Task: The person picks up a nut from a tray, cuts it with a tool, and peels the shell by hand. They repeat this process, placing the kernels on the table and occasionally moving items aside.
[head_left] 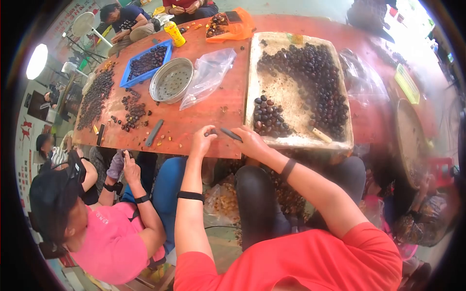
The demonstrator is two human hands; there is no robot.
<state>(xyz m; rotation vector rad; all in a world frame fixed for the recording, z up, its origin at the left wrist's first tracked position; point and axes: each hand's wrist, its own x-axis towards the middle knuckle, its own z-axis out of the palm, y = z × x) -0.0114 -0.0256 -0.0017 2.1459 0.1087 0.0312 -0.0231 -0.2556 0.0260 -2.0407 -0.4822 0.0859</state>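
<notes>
My left hand (203, 139) is closed around a dark chestnut (209, 132), held just above the table's near edge. In my right hand (251, 140) is a dark grey knife (230, 134), its tip pointing left toward the chestnut with a small gap between them. Right of my hands stands a shallow white tray (251, 87). Dark chestnuts (325, 72) cover its far and right sides, and a smaller heap of chestnuts (269, 116) lies in its near left corner. A pale-handled tool (320, 134) rests at the tray's near edge.
On the red table (213, 116) are a grey knife (154, 133), a metal colander (171, 80), a blue tray (167, 44) of chestnuts, a plastic bag (208, 77), a yellow bottle (174, 34) and an orange bag (242, 31). A person in pink (116, 242) sits close at my left.
</notes>
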